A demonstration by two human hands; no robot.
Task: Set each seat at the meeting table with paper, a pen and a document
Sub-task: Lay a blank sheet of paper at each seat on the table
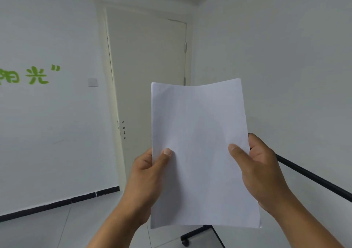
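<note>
While no seat shows, both hands pinch the paper stack (pixel 200 152) upright: left hand (pixel 150 171) fingers on its left edge, right hand (pixel 264 173) fingers on its right, probably squaring sheets.

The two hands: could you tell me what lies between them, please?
In the head view, the white paper stack spans between the left hand and right hand.

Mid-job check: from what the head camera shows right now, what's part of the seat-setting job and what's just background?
Job: stack of white paper, held upright by left hand and right hand.

Background: closed door, green wall lettering, light switch, black wheeled frame.
</note>
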